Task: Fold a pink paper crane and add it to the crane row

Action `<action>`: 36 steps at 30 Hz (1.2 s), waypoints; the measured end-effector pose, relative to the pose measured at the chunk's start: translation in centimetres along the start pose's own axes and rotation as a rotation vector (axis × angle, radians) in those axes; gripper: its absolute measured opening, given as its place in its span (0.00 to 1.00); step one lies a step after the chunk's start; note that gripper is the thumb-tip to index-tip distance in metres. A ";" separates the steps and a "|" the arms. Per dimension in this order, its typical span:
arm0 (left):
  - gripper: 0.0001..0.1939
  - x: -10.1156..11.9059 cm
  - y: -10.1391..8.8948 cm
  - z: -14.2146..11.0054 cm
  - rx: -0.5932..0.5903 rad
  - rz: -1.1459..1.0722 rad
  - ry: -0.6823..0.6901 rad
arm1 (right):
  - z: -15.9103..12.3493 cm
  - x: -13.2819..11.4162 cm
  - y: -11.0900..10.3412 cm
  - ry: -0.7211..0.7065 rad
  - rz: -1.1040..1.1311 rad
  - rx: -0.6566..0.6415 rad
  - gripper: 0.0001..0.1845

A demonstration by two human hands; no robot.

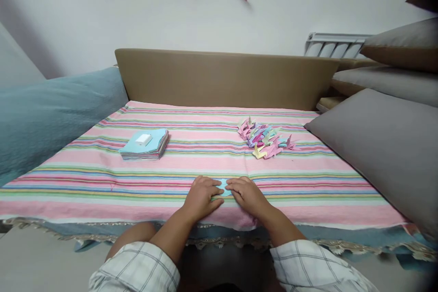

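Observation:
A small light-blue piece of paper point(223, 189) lies on the striped pink cloth point(212, 159) near its front edge. My left hand point(201, 196) presses on the paper's left side, fingers bent down onto it. My right hand point(247, 194) presses on its right side in the same way, and the fingertips of both hands nearly meet over the paper. Most of the paper is hidden under my fingers.
A stack of coloured paper squares point(145, 144) with a small white block on top sits at the left. A pile of folded paper cranes point(263, 137) lies at the right. Grey cushions point(383, 146) border the right side, a blue blanket point(51, 114) the left, a brown backrest behind.

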State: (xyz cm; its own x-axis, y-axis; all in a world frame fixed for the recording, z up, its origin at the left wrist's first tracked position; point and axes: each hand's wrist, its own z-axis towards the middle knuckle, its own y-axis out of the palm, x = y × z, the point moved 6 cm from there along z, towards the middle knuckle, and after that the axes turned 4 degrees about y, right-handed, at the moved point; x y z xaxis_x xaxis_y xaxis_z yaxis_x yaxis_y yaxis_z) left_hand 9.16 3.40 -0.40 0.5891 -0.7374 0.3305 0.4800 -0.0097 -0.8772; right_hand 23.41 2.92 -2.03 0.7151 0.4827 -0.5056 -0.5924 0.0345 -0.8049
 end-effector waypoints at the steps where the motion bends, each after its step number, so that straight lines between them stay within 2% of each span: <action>1: 0.12 -0.1 0.0 0.0 0.004 -0.001 -0.002 | 0.0 -0.1 0.0 -0.003 -0.016 -0.009 0.15; 10: 0.06 0.9 -0.1 0.0 0.112 0.142 0.056 | -0.5 -1.0 -0.9 -0.004 -0.105 -0.051 0.13; 13: 0.08 1.5 0.0 0.1 0.131 0.208 0.086 | -0.5 -1.2 -0.9 -0.004 -0.130 -0.054 0.14; 18: 0.08 1.3 0.4 0.3 0.121 0.269 0.043 | -0.4 -1.3 -0.8 0.019 -0.132 0.027 0.14; 23: 0.10 0.8 0.5 0.3 0.103 0.217 0.004 | -0.1 -1.7 -0.6 -0.016 -0.147 0.107 0.08; 36: 0.09 0.1 0.6 0.4 0.027 0.076 -0.002 | -0.1 -1.9 -0.6 -0.021 -0.057 0.114 0.11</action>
State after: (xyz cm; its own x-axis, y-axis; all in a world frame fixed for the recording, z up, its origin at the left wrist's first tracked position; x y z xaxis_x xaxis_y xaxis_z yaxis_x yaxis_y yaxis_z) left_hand 9.75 3.58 -0.81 0.6259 -0.7337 0.2646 0.4517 0.0645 -0.8898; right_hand 22.49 1.91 -0.63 0.7414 0.4953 -0.4528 -0.5906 0.1612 -0.7907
